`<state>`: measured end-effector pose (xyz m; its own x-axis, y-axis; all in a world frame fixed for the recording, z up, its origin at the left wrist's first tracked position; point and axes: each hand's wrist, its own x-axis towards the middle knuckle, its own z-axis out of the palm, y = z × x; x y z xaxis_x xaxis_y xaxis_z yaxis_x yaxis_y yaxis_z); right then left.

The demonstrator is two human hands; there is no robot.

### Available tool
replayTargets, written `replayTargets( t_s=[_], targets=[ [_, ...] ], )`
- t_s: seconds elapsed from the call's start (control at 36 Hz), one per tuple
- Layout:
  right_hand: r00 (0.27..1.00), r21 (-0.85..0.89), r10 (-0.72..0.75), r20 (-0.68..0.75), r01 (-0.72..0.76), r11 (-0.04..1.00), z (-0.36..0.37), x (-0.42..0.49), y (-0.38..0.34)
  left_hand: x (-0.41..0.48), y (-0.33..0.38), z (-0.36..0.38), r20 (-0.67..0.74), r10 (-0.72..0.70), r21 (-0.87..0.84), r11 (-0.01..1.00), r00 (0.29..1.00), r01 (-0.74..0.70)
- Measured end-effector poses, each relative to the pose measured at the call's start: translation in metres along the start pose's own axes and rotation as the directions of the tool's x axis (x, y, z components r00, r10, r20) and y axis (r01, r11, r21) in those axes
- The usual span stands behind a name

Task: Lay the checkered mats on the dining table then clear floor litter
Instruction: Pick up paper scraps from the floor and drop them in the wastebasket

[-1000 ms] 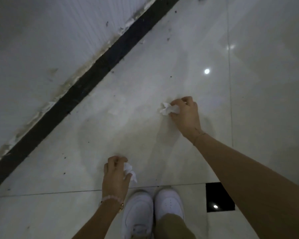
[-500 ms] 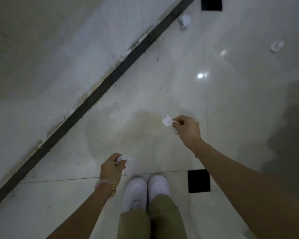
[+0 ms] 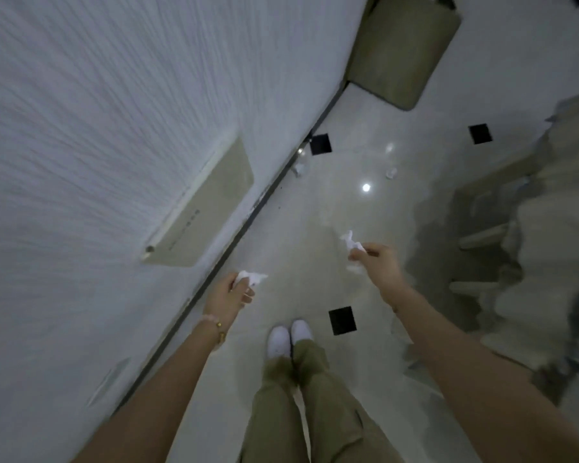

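**Person standing on a tiled floor with crumpled paper in each hand**

The view looks down from the head of a standing person. Both bare arms reach forward over a pale, glossy floor (image 3: 315,222).

The left hand (image 3: 229,295) is curled around a white paper wad (image 3: 252,278), which pokes out past the fingertips. A bracelet (image 3: 214,324) sits on that wrist. The right hand (image 3: 380,264), stretched further out, pinches a second paper wad (image 3: 351,244) at its fingertips. Both wads are held up off the floor.

Two more pieces of litter lie on the floor ahead. A small pale scrap (image 3: 300,168) is close to the dark skirting strip (image 3: 248,222) at the foot of the wall (image 3: 97,128). Another scrap (image 3: 391,172) lies further right, near a bright light reflection (image 3: 366,187).

Below the hands are white shoes (image 3: 290,337), side by side, and olive trousers (image 3: 301,402). A small black floor tile (image 3: 342,320) lies just to the right of the shoes.

A beige cushioned seat (image 3: 405,51) stands at the top, against the wall. Pale furniture at the right edge is too blurred to identify.
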<state>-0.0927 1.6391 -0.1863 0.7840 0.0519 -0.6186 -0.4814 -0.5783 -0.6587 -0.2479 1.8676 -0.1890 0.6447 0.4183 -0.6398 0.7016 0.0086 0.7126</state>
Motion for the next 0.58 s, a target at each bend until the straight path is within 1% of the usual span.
replayTargets(
  t_s=[0.06,0.11,0.17,0.22,0.31,0.36,0.42,0.47,0.58],
  targets=[
    [0.999,0.045,-0.013,-0.034,0.014,0.999,-0.022,-0.030,-0.015,-0.019,0.017,-0.011,-0.005,0.049,-0.004,0.999,0.999,-0.049],
    [0.998,0.094,-0.030,-0.059,0.035,0.995,-0.040,-0.057,-0.022,-0.036,0.024,-0.019,-0.044,0.074,-0.011,0.997,0.996,-0.075],
    [0.995,0.146,-0.025,-0.094,0.038,0.989,-0.054,-0.078,-0.023,-0.050,0.023,-0.023,-0.084,0.070,-0.051,0.996,0.994,-0.074],
    [0.991,0.176,0.009,-0.135,0.015,0.984,-0.064,-0.093,-0.019,-0.061,0.017,-0.023,-0.057,0.037,-0.062,0.997,0.998,-0.040],
    [0.980,0.223,0.084,-0.181,-0.043,0.974,-0.075,-0.113,-0.002,-0.065,0.011,-0.022,0.051,-0.035,0.009,0.999,0.998,0.034],
    [0.967,0.265,0.129,-0.220,-0.068,0.962,-0.079,-0.127,0.010,-0.060,0.010,-0.021,0.113,-0.063,0.082,0.995,0.992,0.054],
    [0.942,0.297,0.168,-0.291,-0.078,0.952,-0.081,-0.141,0.023,-0.053,0.012,-0.021,0.213,-0.054,0.177,0.984,0.976,0.015],
    [0.910,0.367,0.228,-0.347,-0.092,0.926,-0.079,-0.158,0.036,-0.043,0.015,-0.020,0.329,-0.055,0.262,0.964,0.943,-0.035],
    [0.824,0.543,0.413,-0.389,-0.157,0.825,-0.052,-0.206,0.068,-0.021,0.028,-0.017,0.478,-0.108,0.450,0.882,0.872,-0.138]
  ],
)
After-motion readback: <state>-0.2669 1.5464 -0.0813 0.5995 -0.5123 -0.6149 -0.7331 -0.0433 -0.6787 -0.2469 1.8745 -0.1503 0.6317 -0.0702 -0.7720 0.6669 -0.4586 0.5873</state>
